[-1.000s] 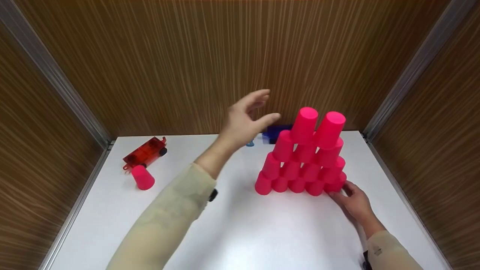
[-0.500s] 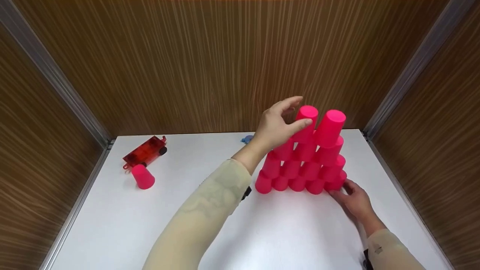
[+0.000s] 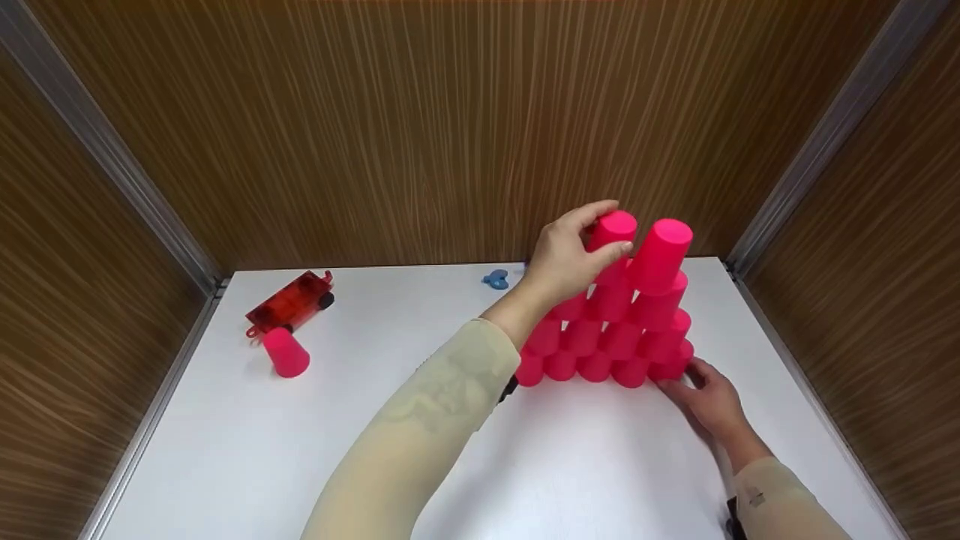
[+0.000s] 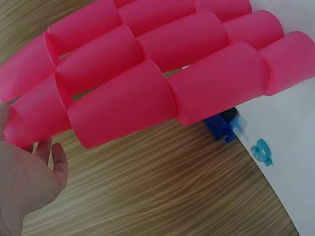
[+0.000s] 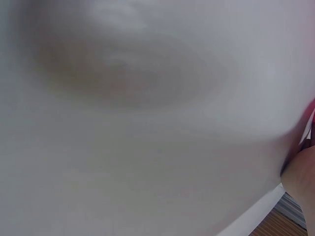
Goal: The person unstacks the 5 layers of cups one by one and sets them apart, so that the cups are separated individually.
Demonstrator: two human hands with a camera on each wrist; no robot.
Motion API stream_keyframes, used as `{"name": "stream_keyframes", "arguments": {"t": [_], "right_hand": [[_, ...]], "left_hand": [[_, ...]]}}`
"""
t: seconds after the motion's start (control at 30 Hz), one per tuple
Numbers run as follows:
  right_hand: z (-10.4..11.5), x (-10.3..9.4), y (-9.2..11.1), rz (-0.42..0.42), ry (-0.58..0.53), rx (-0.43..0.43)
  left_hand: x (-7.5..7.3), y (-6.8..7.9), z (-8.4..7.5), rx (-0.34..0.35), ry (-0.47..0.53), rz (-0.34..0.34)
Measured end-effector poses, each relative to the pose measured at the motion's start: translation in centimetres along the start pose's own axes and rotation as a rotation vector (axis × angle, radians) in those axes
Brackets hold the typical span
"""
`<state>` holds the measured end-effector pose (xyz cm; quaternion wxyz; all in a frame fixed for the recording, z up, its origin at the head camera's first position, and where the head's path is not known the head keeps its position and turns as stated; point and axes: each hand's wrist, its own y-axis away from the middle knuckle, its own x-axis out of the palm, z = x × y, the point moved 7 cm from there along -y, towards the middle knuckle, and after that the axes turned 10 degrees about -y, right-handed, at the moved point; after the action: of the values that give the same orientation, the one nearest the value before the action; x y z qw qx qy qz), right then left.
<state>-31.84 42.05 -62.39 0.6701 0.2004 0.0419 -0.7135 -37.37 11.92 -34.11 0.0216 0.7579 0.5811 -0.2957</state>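
Note:
Pink cups [image 3: 621,341], upside down, are stacked in four tiers, with two cups on the top tier. My left hand [image 3: 564,259] grips the top-left cup [image 3: 616,225], thumb on its near side and fingers round the far side. In the left wrist view, that cup [image 4: 38,112] stands on the tier below, by my left hand [image 4: 29,172]. At the base, my right hand [image 3: 716,405] holds the right-end cup [image 3: 671,364] between thumb and fingers. Only an edge of my right hand [image 5: 300,172] shows in the right wrist view.
On the left of the white table [image 3: 375,315], a lone pink cup [image 3: 286,352] stands beside a red toy wagon [image 3: 292,304]. A small blue piece [image 3: 496,280] lies near the back wall. Behind the stack is a dark blue object [image 4: 219,127].
My left hand has moved right from beside the stack to the top-left cup and now grips it. My right hand has stayed on the bottom-right cup.

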Motion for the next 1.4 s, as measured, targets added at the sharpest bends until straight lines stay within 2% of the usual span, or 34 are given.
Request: {"name": "stream_keyframes", "arguments": {"t": [0.13, 0.27, 0.5, 0.63, 0.77, 1.03, 1.2, 1.4], "right_hand": [[0.0, 0.6, -0.2, 0.011, 0.005, 0.002], [0.1, 0.7, -0.4, 0.023, -0.007, 0.002], [-0.6, -0.5, -0.5, 0.01, -0.022, 0.028], [-1.1, -0.8, -0.1, 0.003, -0.027, 0.035], [-1.2, -0.8, 0.0, 0.007, -0.026, 0.038], [-1.1, -1.1, -0.2, -0.012, -0.001, 0.015], [-1.3, -0.9, -0.1, -0.01, -0.024, 0.038], [-1.1, -0.9, -0.1, -0.013, 0.002, 0.015]], "left_hand": [[-1.2, 0.5, 0.0, 0.025, -0.003, -0.031], [-3.2, 1.0, -0.2, 0.071, 0.007, -0.077], [-6.7, 1.7, -0.2, 0.123, 0.002, -0.133], [-8.6, 2.4, 0.6, 0.124, -0.015, -0.152], [-11.0, 3.5, 2.2, 0.094, -0.025, -0.184], [-15.5, 5.8, 6.0, 0.042, -0.013, -0.296], [-17.6, 8.1, 9.5, -0.05, -0.017, -0.329], [-20.6, 12.3, 14.4, -0.225, -0.034, -0.359]]}}
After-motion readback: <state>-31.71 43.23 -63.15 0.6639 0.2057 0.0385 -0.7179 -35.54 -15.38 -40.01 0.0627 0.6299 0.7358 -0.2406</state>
